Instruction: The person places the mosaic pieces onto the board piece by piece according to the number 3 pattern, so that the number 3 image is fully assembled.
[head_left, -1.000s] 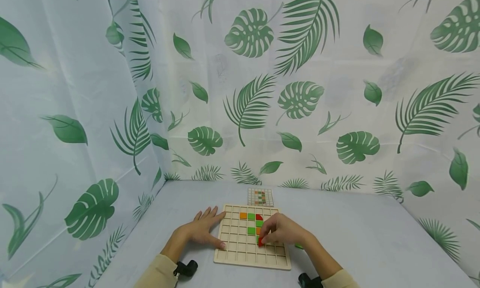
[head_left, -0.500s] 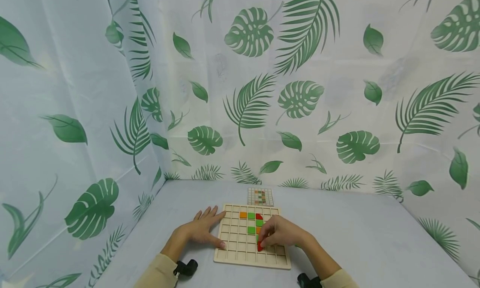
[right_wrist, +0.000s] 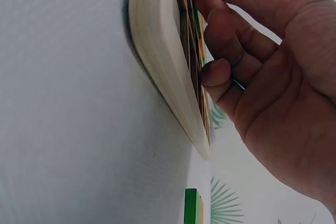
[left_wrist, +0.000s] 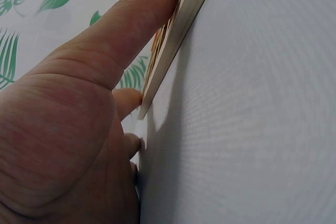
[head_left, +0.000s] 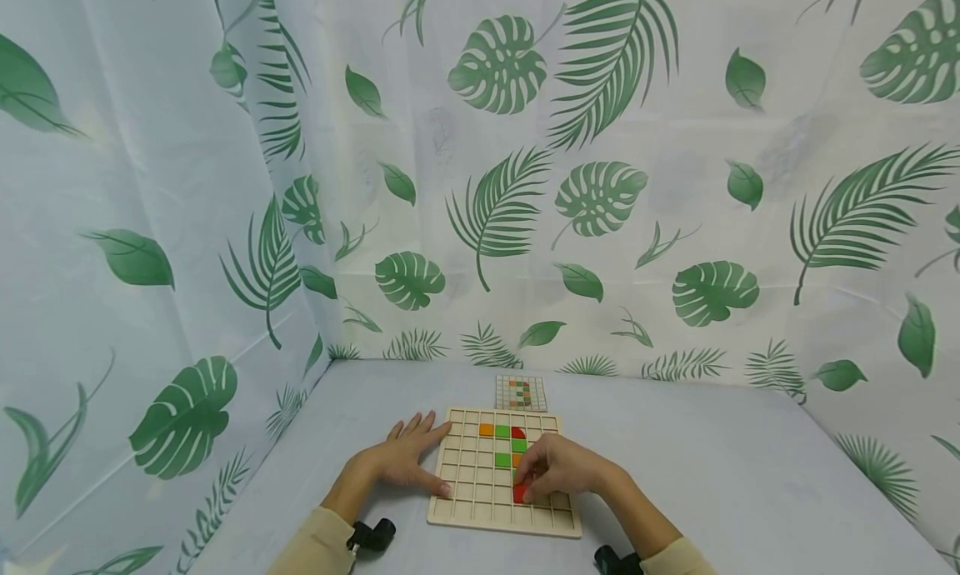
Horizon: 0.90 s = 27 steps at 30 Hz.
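A wooden grid board (head_left: pixel 472 512) lies on the table, with several coloured square tiles in its cells. My left hand (head_left: pixel 405 457) rests at the board's left edge, fingers spread and thumb (left_wrist: pixel 126 24) over the rim. My right hand (head_left: pixel 566 465) is over the board's right half, its thumb and index finger at a red tile (head_left: pixel 519 494) that now lies almost flat in a lower cell. Only a sliver of red shows between those fingertips in the right wrist view. Above it are an orange tile (head_left: pixel 487 430), green tiles (head_left: pixel 503 460) and a red round-cornered tile (head_left: pixel 518 432).
A small pattern card (head_left: pixel 521 393) with a printed coloured grid lies just beyond the board. In the right wrist view, a green-edged piece (right_wrist: pixel 191 206) lies on the table off the board's right side. Leaf-print curtains stand behind and to the left.
The red tile has moved slightly toward the board's near edge and tipped from upright to nearly flat in its cell, with my right fingers following it. My left hand has stayed still.
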### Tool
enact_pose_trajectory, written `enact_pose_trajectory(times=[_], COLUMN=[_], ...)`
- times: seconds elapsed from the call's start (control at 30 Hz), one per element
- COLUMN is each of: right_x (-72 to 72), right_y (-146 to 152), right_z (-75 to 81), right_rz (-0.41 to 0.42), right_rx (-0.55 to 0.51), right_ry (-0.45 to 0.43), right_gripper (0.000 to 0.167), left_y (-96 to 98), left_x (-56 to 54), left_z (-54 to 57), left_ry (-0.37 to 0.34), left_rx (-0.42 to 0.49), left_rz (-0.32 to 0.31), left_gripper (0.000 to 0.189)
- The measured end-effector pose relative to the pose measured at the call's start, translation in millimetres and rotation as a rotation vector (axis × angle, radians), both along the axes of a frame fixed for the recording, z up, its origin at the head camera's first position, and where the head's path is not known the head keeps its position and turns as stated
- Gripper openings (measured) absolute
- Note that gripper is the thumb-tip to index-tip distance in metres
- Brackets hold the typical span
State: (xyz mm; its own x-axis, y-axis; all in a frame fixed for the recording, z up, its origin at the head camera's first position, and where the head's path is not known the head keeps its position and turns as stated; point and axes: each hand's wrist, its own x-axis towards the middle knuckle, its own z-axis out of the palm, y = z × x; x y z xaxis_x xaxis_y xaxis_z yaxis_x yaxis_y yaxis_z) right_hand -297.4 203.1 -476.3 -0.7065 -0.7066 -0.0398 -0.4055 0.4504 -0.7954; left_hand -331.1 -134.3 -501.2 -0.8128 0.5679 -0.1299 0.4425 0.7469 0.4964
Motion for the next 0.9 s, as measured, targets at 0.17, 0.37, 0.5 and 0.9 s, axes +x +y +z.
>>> enact_pose_trajectory(times=[0.17,0.37,0.5,0.9], right_x=[1.9,5.6,6.1,4.5], right_y=[-1.0,-3.4,-4.1,-3.4], right_z=[2.1,5.6,6.3,5.1], right_rz=[-0.029,-0.046,-0.047,-0.022], right_rx=[0.043,0.064,0.083,0.119], right_ry=[0.023,0.012,0.029,0.088], right_gripper=[0.011,0.009,0.008,0.009], left_y=[0.5,1.1,1.0,0.8], left_x=[0.1,0.0,0.0,0.2], left_z=[0.6,0.2,-0.2,0.4], left_ry=[-0.001,0.002,0.0,0.003], left_rx=[0.003,-0.009,-0.006,-0.002], left_rz=[-0.001,0.006,0.007,0.004], left_gripper=[0.12,0.119,0.119,0.118])
